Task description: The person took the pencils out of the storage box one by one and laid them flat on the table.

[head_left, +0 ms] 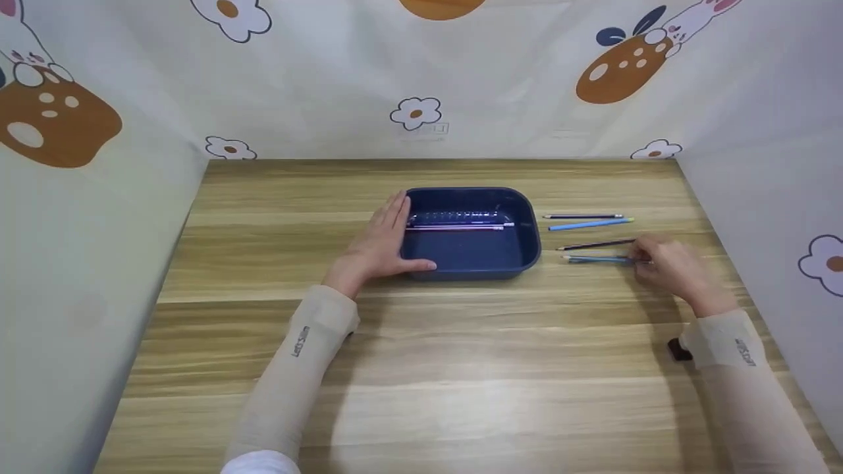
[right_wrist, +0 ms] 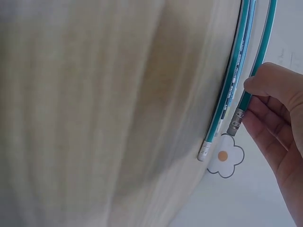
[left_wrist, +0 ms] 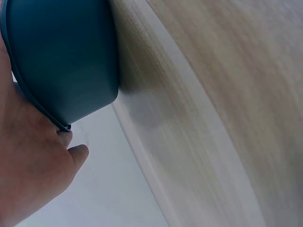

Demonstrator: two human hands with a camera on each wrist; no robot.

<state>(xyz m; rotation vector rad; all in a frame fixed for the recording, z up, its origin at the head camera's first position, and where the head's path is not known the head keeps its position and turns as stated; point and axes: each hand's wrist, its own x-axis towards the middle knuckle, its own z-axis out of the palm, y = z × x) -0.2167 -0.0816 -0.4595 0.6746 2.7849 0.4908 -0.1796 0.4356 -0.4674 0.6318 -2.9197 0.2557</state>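
A dark blue rectangular bin (head_left: 471, 258) stands on the table, two pencils (head_left: 454, 228) with white eraser ends lying along its inside. My left hand (head_left: 379, 243) rests on its left rim with straight fingers, the thumb stretched over the near left corner. To the right of the bin, my right hand (head_left: 668, 266) pinches a pencil between thumb and fingers near the eraser end; this pencil (right_wrist: 262, 42) looks dark teal in the right wrist view. Beneath the hand lies a light blue pencil (head_left: 596, 259). The lower part of the bin (left_wrist: 66, 56) fills the left wrist view's upper left.
Farther back lie a dark pencil (head_left: 583, 216) and a blue pencil (head_left: 589, 224), right of the bin. A shiny ribbed strip (head_left: 461, 216) shows inside the bin's far side. Printed wall sheets (head_left: 316, 99) border the wood-grain table (head_left: 461, 342) at the back and sides.
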